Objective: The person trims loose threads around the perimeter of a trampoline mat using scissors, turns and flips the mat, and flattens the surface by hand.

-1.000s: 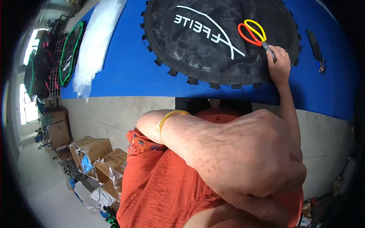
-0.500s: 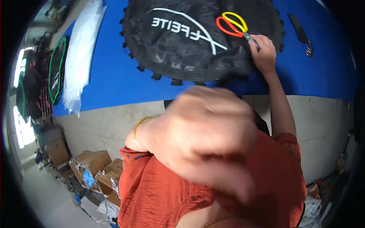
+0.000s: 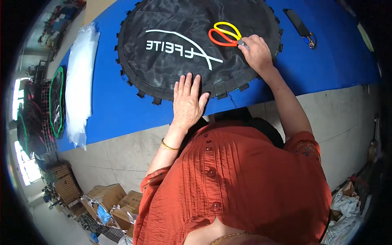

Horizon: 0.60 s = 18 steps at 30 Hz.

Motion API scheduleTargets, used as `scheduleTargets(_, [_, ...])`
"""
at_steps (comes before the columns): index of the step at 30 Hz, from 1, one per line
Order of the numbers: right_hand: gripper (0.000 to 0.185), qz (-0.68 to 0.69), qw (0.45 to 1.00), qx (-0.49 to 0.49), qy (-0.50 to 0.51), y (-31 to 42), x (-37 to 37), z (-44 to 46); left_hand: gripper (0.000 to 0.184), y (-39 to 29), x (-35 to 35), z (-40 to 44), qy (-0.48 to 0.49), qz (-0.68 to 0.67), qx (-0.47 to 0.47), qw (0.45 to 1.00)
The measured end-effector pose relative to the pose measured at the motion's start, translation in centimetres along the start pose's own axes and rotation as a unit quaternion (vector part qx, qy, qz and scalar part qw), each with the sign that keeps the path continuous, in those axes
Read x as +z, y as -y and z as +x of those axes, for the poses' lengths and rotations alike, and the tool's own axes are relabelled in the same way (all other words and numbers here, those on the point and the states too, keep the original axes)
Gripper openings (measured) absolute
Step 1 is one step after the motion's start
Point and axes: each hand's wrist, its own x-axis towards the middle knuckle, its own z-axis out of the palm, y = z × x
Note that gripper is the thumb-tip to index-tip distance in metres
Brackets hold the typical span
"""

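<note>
A round black mesh piece (image 3: 134, 57) with tabs around its edge and mirrored white lettering lies flat on the blue table. My left hand (image 3: 188, 104) rests palm down on its near edge, fingers stretched out. On the right side of the black piece, my right hand (image 3: 258, 53) is closed around the blades of a pair of scissors (image 3: 223, 44). Their red and yellow handle loops point away to the left. Most of the blades are hidden by my fingers.
A stack of clear plastic bags (image 3: 81, 81) lies along the table's left side. At the right is a black phone-like object (image 3: 297, 22) with keys (image 3: 311, 41). Cardboard boxes (image 3: 108, 196) stand on the floor at lower left. The blue table (image 3: 118, 122) ends just before my body.
My left hand has dropped from close in front of the camera onto the near edge of the black piece. My right hand still grips the scissors; the view has shifted slightly.
</note>
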Motion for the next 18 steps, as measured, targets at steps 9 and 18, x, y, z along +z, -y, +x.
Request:
scheduleTargets(9, [0.023, 0.047, 0.986, 0.108, 0.116, -0.1, -4.5, 0.6, 0.057, 0.3, -0.4, -0.5, -0.007, -0.008, -0.019, 1.0])
scheduleTargets(18, [0.022, 0.161, 0.953, 0.194, 0.169, -1.8, -10.9, -3.1, 0.043, -1.2, -1.6, -0.5, -0.028, 0.005, -0.092, 0.995])
